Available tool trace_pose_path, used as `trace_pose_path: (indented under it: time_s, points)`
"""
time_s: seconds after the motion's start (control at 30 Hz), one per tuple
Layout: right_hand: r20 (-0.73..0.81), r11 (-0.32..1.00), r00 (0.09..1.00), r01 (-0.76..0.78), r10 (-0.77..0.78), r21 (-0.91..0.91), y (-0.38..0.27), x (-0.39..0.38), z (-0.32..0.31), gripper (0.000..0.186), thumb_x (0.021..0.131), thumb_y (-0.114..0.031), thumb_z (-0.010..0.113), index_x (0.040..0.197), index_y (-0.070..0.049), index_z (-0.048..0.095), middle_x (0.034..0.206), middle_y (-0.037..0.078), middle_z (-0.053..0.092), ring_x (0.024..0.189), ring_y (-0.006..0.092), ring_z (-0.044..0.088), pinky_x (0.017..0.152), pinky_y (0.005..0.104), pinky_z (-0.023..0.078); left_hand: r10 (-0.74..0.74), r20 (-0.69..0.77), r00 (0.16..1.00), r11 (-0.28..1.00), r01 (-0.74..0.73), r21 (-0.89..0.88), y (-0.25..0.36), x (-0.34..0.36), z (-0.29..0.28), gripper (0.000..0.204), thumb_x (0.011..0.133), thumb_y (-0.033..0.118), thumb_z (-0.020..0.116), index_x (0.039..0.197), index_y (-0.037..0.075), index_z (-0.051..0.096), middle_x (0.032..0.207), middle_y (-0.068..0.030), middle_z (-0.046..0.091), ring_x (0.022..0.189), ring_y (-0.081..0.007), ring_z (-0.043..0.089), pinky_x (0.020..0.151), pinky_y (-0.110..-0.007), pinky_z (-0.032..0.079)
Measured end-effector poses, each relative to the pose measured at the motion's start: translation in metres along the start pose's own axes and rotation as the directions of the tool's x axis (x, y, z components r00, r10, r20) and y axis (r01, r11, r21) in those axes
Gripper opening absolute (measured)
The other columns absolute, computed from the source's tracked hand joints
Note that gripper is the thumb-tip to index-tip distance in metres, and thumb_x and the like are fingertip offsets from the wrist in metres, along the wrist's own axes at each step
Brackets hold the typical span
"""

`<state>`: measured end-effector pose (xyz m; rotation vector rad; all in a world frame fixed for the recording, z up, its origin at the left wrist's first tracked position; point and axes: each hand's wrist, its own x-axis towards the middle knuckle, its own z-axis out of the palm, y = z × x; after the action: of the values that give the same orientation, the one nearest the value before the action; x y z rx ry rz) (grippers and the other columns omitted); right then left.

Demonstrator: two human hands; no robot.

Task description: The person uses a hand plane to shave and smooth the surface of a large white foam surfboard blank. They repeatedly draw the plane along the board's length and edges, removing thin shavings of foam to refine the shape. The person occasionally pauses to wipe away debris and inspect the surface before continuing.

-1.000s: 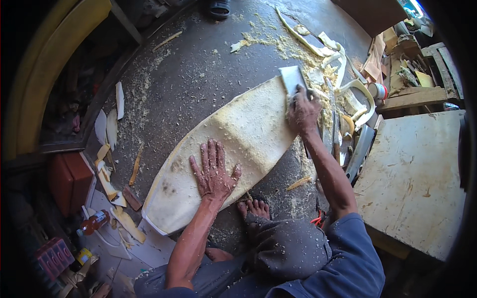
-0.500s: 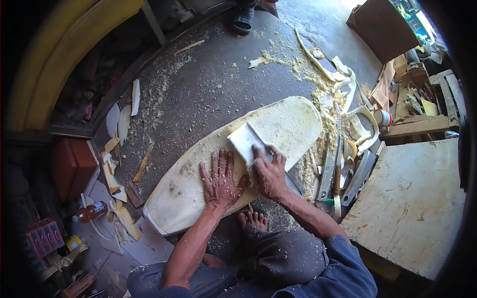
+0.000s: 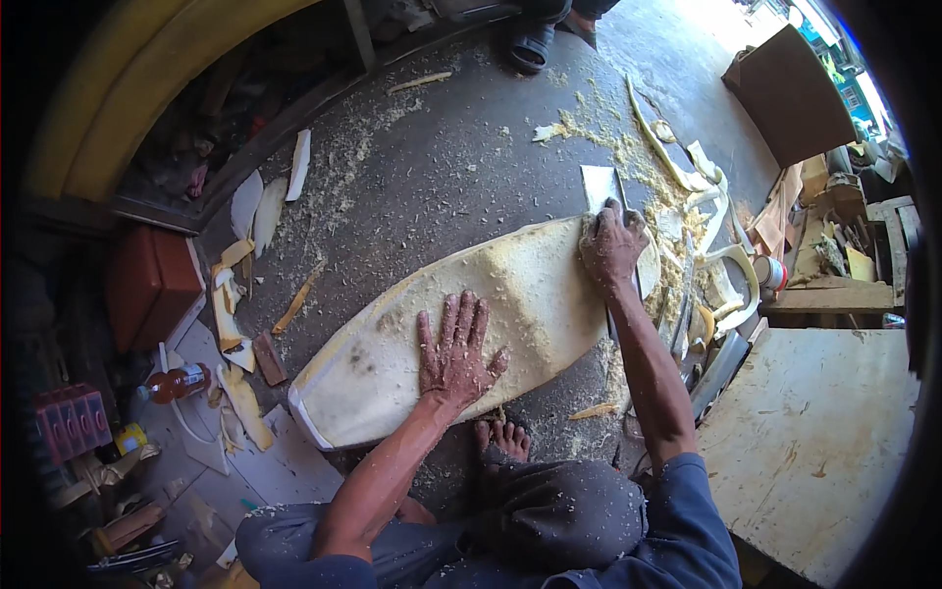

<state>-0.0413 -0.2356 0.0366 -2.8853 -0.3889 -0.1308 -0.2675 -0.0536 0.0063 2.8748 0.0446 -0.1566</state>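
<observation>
A long cream foam pad (image 3: 535,280), shaped like a motorcycle seat cushion, lies slantwise on the floor in front of me. My left hand (image 3: 457,358) is pressed flat on its middle, fingers spread and dusted with crumbs. At the pad's far right end, my right hand (image 3: 613,245) grips a flat rectangular plate (image 3: 600,185), perhaps a scraper or sanding board. The plate's pale end reaches past the pad's far edge; my fingers cover part of it. Dark smudges mark the pad left of my left hand.
Foam offcuts (image 3: 728,211), crumbs and metal blades (image 3: 721,373) lie on the right, beside a worn board (image 3: 805,432). On the left are a bottle (image 3: 177,384), a red-brown box (image 3: 152,285) and more offcuts. Another person's sandalled foot (image 3: 530,47) stands at the far edge.
My right hand has carried the plate away from the pad's middle, to the far right end. My left hand stays flat on the pad. The whole view has shifted slightly.
</observation>
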Motion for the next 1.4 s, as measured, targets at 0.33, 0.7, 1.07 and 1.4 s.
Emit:
trace_pose_path:
  time_s: [0.33, 0.7, 1.07, 1.4]
  points:
    - [-0.015, 0.958, 0.979, -0.202, 0.204, -0.201, 0.089, 0.040, 0.005, 0.036, 0.100, -0.038, 0.059, 0.120, -0.009, 0.059, 0.119, 0.015, 0.070, 0.120, 0.0474, 0.056, 0.094, 0.0704, 0.040, 0.135, 0.012, 0.991, 0.991, -0.135, 0.008, -0.012, 0.013, -0.009, 0.086, 0.097, 0.065, 0.047, 0.162, 0.011, 0.034, 0.171, -0.0122, 0.027, 0.160, -0.0327, 0.018, 0.125, -0.066, 0.002]
    - [0.515, 0.730, 0.857, -0.342, -0.016, 0.591, 0.028, -0.213, -0.043, 0.031, 0.101, -0.010, 0.058, 0.130, -0.001, 0.056, 0.124, 0.024, 0.067, 0.116, 0.0381, 0.065, 0.103, 0.0464, 0.048, -0.004, -0.030, 1.000, 1.000, 0.003, -0.029, -0.132, 0.057, -0.038, 0.060, 0.106, 0.032, 0.048, 0.161, 0.012, 0.033, 0.169, -0.0068, 0.033, 0.159, -0.0312, 0.022, 0.126, -0.065, 0.006]
    - [0.469, 0.832, 0.821, 0.014, -0.327, 0.555, -0.029, -0.181, -0.031, 0.046, 0.102, -0.015, 0.056, 0.146, -0.002, 0.053, 0.145, 0.022, 0.057, 0.133, 0.0470, 0.050, 0.113, 0.0521, 0.043, -0.203, -0.056, 0.978, 0.977, 0.199, -0.074, -0.093, 0.049, -0.043, 0.066, 0.106, 0.041, 0.047, 0.156, 0.002, 0.031, 0.169, -0.0201, 0.027, 0.158, -0.0391, 0.020, 0.123, -0.070, 0.009]
    - [0.301, 0.731, 0.870, 0.095, -0.391, 0.675, -0.117, -0.054, 0.041, 0.039, 0.098, -0.008, 0.060, 0.137, -0.001, 0.060, 0.136, 0.024, 0.063, 0.124, 0.0483, 0.057, 0.104, 0.0511, 0.050, -0.185, -0.091, 0.978, 0.982, 0.181, -0.051, -0.090, 0.052, -0.043, 0.070, 0.105, 0.044, 0.047, 0.158, 0.001, 0.030, 0.170, -0.0189, 0.024, 0.158, -0.0354, 0.021, 0.124, -0.068, 0.008]
